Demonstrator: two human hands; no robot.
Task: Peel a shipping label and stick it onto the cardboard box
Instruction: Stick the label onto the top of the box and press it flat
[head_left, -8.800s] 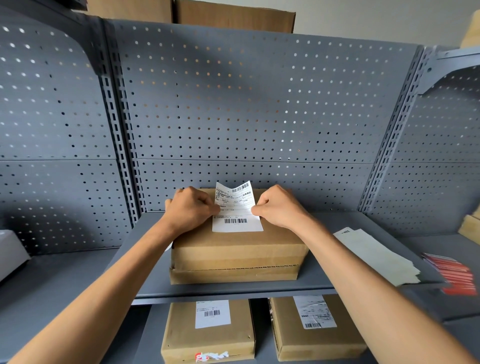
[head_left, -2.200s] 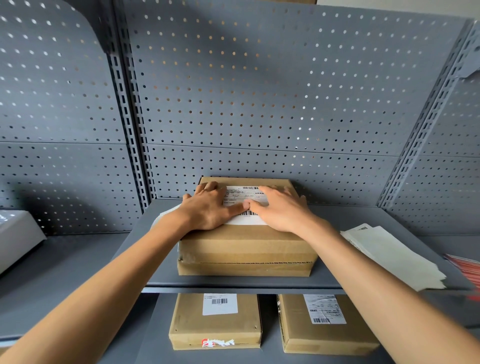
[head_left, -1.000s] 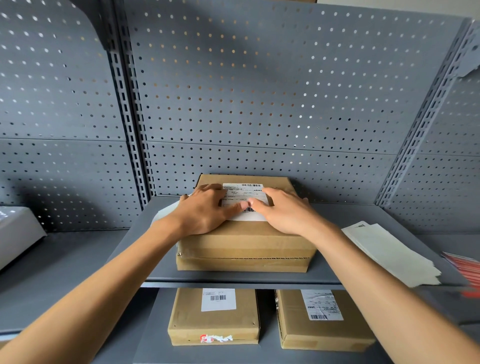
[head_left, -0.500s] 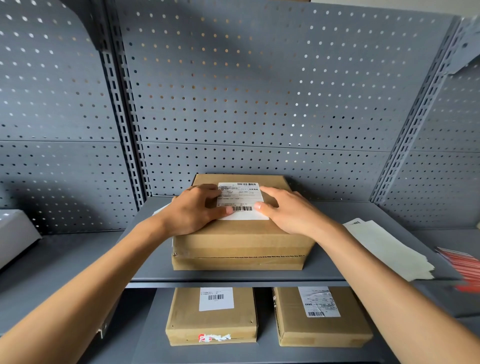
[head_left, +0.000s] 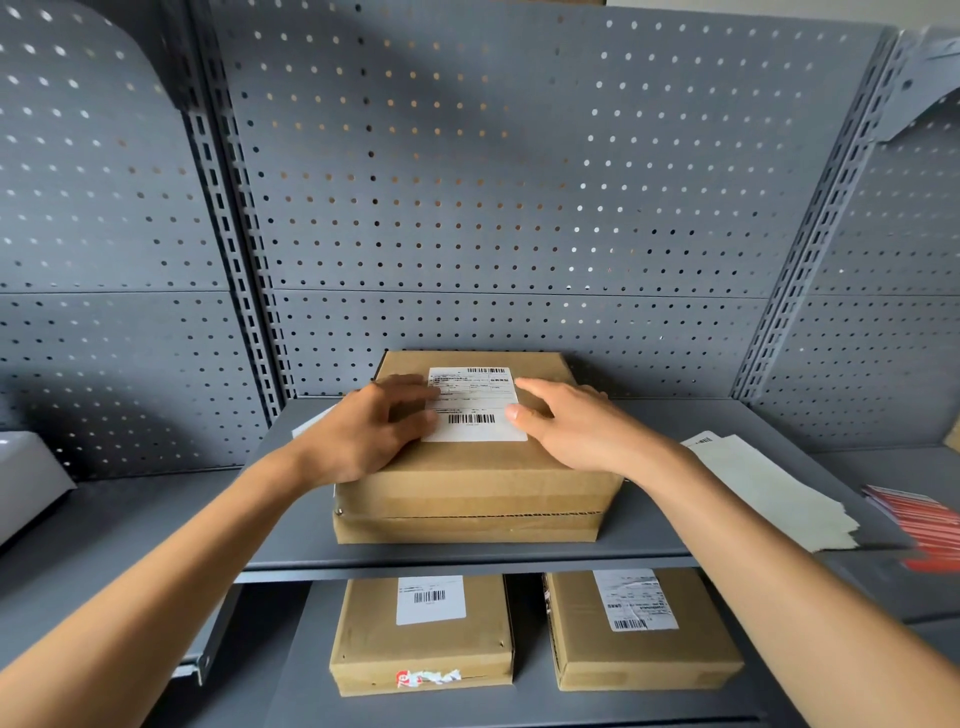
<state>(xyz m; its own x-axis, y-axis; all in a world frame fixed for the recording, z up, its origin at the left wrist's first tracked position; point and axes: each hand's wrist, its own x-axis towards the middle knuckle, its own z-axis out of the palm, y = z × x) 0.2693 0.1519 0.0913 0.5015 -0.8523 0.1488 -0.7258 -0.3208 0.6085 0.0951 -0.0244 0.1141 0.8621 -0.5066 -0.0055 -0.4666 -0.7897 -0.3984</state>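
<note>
Both hands (head_left: 374, 431) now off label (head_left: 475, 404)

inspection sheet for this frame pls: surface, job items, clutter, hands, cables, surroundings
Surface: grey metal shelf, holds the box.
Job's things: white shipping label flat on the brown cardboard box.
Clutter: pale backing sheets and red-striped papers at right.
Grippers: left hand and right hand open, flat on the box top beside the label edges.
Cables: nothing seen.
Surroundings: grey perforated back panel; two labelled cardboard boxes below.
</note>
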